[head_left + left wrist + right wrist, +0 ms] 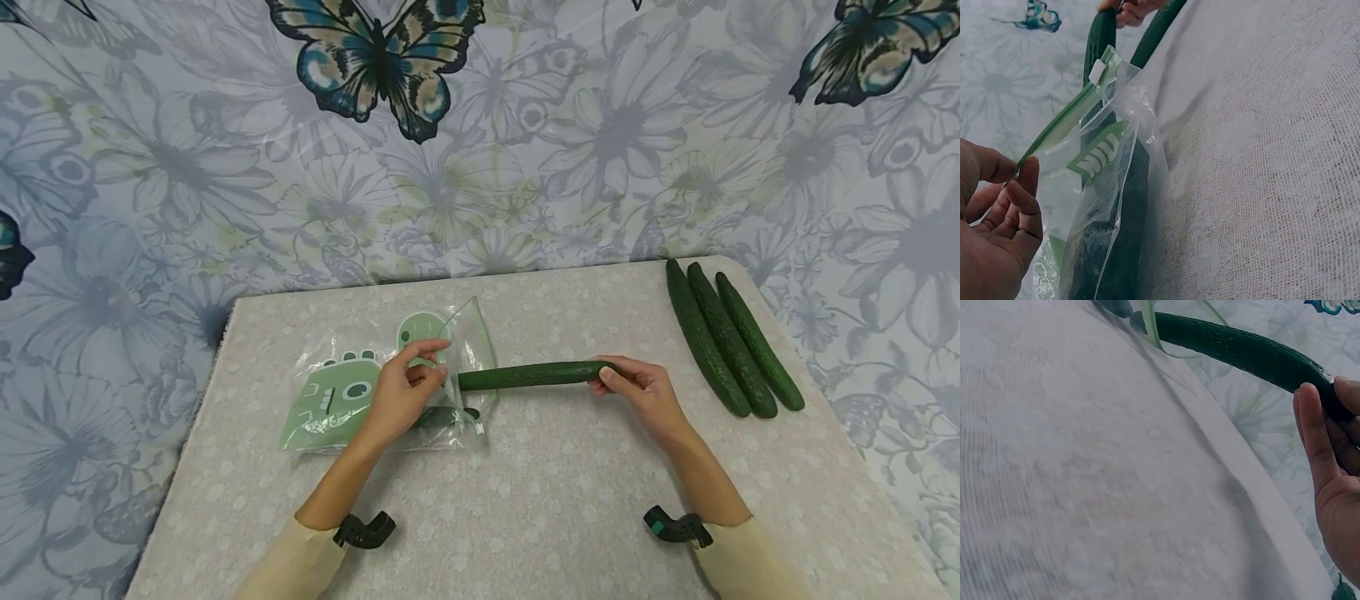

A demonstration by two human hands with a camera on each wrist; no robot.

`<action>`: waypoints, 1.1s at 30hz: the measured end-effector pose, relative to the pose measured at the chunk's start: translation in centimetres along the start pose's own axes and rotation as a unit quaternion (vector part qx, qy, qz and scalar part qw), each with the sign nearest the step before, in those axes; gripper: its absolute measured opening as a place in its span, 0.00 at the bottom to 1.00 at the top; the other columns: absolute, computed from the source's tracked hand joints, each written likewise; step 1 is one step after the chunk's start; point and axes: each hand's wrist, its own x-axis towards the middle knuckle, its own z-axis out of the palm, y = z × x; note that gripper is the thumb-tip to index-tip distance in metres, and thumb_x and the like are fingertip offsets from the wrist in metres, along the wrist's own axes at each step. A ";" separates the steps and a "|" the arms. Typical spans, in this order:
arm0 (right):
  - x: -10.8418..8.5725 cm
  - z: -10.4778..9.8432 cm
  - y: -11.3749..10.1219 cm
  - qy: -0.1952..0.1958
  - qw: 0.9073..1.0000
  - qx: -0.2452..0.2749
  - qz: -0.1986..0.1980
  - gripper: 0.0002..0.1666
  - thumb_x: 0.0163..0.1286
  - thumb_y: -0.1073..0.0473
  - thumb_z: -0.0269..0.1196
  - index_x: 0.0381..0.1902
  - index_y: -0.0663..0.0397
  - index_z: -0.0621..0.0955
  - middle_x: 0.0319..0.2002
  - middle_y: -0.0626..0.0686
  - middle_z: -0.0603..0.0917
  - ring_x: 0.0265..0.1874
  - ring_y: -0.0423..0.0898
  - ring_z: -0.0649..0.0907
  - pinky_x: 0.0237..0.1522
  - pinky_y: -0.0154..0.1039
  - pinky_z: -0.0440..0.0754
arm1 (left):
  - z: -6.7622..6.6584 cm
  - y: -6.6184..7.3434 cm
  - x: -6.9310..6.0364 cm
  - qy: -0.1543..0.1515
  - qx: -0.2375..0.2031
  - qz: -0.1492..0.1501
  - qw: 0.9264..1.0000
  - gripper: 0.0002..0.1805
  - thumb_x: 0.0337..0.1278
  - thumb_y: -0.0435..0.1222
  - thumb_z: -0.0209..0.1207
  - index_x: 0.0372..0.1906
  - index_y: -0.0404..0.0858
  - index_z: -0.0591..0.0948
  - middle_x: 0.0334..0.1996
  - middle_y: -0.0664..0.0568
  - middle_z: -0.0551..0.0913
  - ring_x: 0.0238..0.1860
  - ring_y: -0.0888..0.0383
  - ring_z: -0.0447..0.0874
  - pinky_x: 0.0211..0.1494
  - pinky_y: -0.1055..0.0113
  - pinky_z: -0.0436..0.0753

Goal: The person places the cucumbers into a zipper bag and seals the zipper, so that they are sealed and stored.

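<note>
A clear zip bag (pixel 330 421) with green cartoon print lies on the left of the table. My left hand (pixel 401 396) pinches the green zip edge at its mouth, seen closely in the left wrist view, where a white slider (pixel 1097 72) sits farther along. My right hand (pixel 648 396) grips one end of a dark green cucumber (pixel 536 375) between thumb and fingers. This cucumber lies level, its far end within the bag's mouth. Another cucumber (pixel 1124 231) rests inside the bag along its near side, partly hidden by print and my left arm.
Three cucumbers (pixel 723 342) lie side by side at the table's right. A pale patterned cloth (pixel 540 517) covers the table. Behind its back edge hangs a floral fabric (pixel 487 192) with butterflies.
</note>
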 end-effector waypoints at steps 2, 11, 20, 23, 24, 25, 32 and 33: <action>0.2 0.4 0.3 -0.007 1.000 0.005 0.002 0.17 0.82 0.69 0.58 0.60 0.79 0.82 0.41 0.47 0.93 0.39 0.46 0.93 0.46 0.34 0.92 | 0.1 0.0 0.0 0.000 -0.002 0.000 1.000 0.20 0.74 0.32 0.64 0.66 0.42 0.84 0.50 0.42 0.78 0.24 0.66 0.72 0.27 0.72 0.70; 1.4 2.4 1.2 -0.049 0.998 0.031 0.006 0.19 0.82 0.68 0.59 0.62 0.82 0.80 0.40 0.44 0.93 0.39 0.39 0.93 0.47 0.33 0.92 | 0.3 0.1 0.3 0.004 -0.014 0.019 1.000 0.21 0.72 0.28 0.64 0.67 0.33 0.82 0.48 0.42 0.77 0.27 0.67 0.74 0.29 0.73 0.71; 2.5 5.1 1.4 -0.105 0.993 0.048 0.037 0.22 0.82 0.66 0.61 0.66 0.77 0.80 0.50 0.69 0.91 0.47 0.46 0.94 0.53 0.43 0.92 | 0.5 0.2 0.4 0.000 -0.024 0.032 0.999 0.21 0.73 0.27 0.64 0.67 0.33 0.82 0.50 0.42 0.77 0.31 0.63 0.78 0.39 0.73 0.80; 3.0 6.1 1.4 -0.113 0.991 0.060 0.048 0.23 0.81 0.66 0.61 0.67 0.77 0.79 0.53 0.77 0.87 0.47 0.44 0.94 0.54 0.42 0.92 | 0.6 0.2 0.3 0.001 -0.024 0.032 0.999 0.21 0.73 0.27 0.63 0.67 0.32 0.82 0.50 0.43 0.77 0.31 0.57 0.79 0.40 0.74 0.81; 3.2 6.4 1.4 -0.115 0.990 0.065 0.053 0.23 0.81 0.67 0.61 0.67 0.77 0.79 0.54 0.78 0.86 0.47 0.43 0.94 0.54 0.41 0.92 | 0.6 0.3 0.3 0.002 -0.024 0.032 0.999 0.21 0.73 0.27 0.63 0.68 0.32 0.81 0.50 0.43 0.77 0.31 0.53 0.80 0.41 0.73 0.82; 3.3 6.7 1.4 -0.117 0.989 0.067 0.057 0.23 0.81 0.67 0.61 0.68 0.77 0.79 0.55 0.79 0.86 0.47 0.43 0.94 0.54 0.39 0.92 | 0.6 0.3 0.3 0.002 -0.025 0.032 0.999 0.21 0.73 0.27 0.63 0.68 0.32 0.81 0.50 0.43 0.77 0.32 0.49 0.80 0.42 0.73 0.83; 4.3 9.0 1.5 -0.134 0.985 0.069 0.080 0.23 0.80 0.66 0.62 0.68 0.74 0.80 0.52 0.78 0.87 0.48 0.52 0.94 0.53 0.45 0.93 | 0.7 0.5 0.3 0.001 -0.034 0.028 0.999 0.21 0.73 0.28 0.63 0.66 0.42 0.84 0.50 0.44 0.77 0.32 0.47 0.80 0.42 0.71 0.84; 4.5 9.3 1.5 -0.136 0.985 0.063 0.080 0.23 0.81 0.66 0.62 0.68 0.73 0.80 0.51 0.77 0.88 0.47 0.53 0.94 0.51 0.45 0.93 | 0.7 0.6 0.3 0.002 -0.034 0.027 0.999 0.21 0.73 0.28 0.63 0.65 0.43 0.84 0.50 0.44 0.77 0.31 0.49 0.79 0.41 0.71 0.84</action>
